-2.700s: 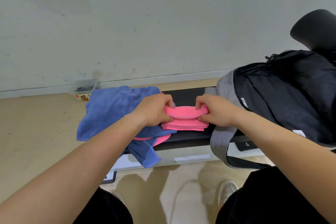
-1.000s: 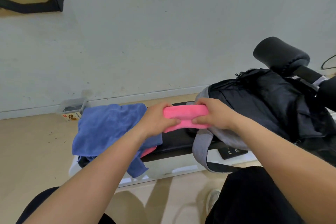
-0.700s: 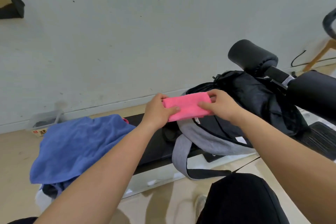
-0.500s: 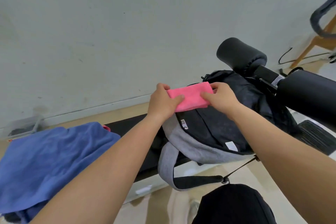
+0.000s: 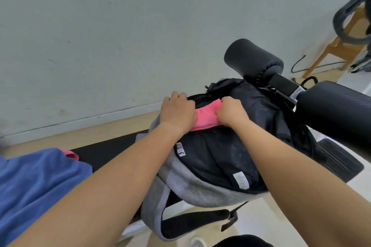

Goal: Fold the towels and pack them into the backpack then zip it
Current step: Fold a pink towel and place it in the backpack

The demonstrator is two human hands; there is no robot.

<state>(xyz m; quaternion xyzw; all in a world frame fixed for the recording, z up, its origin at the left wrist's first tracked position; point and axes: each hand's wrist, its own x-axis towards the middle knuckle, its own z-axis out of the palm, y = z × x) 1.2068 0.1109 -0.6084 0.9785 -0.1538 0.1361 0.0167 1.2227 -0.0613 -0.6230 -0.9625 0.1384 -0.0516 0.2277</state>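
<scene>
Towel (image 5: pixel 204 119), folded pink, sits at the backpack (image 5: pixel 216 158) mouth, my left grip (image 5: pixel 177 113) and right grip (image 5: pixel 230 114) clamped on its ends; I should slide it in flat so the folds hold.

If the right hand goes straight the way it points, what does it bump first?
Probably the backpack: the right hand, gripping the pink towel, points into its dark opening. Depth there is unclear.
</scene>
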